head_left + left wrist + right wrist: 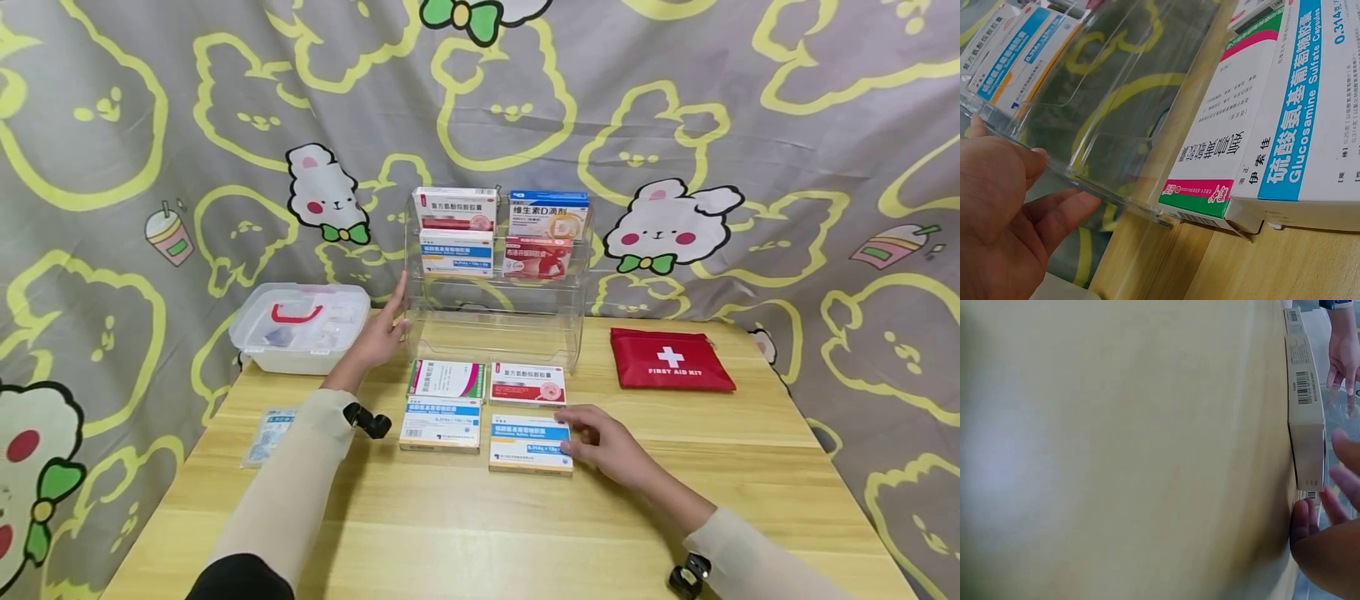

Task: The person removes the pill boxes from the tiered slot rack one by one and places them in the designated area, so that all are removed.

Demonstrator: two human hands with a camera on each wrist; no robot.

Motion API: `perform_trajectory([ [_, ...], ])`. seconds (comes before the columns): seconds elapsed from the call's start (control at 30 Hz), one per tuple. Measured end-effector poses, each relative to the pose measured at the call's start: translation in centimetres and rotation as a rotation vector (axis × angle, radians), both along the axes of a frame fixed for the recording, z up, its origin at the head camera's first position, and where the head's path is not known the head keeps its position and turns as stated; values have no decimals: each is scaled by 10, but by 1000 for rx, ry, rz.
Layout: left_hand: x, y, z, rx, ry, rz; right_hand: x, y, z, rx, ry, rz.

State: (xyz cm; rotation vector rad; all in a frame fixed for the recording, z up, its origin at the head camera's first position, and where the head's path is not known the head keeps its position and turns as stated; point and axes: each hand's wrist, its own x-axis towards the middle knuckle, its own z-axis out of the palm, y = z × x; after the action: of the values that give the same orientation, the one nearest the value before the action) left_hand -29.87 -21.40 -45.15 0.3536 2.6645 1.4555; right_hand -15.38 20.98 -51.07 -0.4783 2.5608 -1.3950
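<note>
A clear tiered display rack [495, 329] stands at the back of the table. Against its left side rests my left hand [378, 333], fingers fairly straight; the left wrist view shows the fingertips at the rack's edge. My right hand [603, 442] is at the right edge of a blue-and-white glucosamine box [528, 444], fingers loosely bent and not closed round it. Left of that lies another glucosamine box [440, 423]. Behind these two lie a green-and-pink medicine box [447, 379] and a red-and-white capsule box [527, 384].
On the rack's upper tiers stand a red-and-white box [454, 208], a vitamin D box [549, 215], a glucosamine box [456, 254] and a red box [536, 258]. A lidded plastic case [300, 327] and a plastic packet [268, 437] lie left, a red first aid pouch [672, 360] right.
</note>
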Motion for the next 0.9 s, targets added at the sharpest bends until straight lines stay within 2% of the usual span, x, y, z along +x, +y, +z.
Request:
perform_trajectory([
  [0.33, 2, 1, 0, 9, 11, -4, 12, 8, 0, -24, 1, 125],
  [0.53, 1, 1, -3, -10, 44, -6, 14, 6, -2, -12, 25, 149],
  [0.9, 2, -1, -2, -22, 34, -4, 13, 3, -4, 50, 59, 165],
])
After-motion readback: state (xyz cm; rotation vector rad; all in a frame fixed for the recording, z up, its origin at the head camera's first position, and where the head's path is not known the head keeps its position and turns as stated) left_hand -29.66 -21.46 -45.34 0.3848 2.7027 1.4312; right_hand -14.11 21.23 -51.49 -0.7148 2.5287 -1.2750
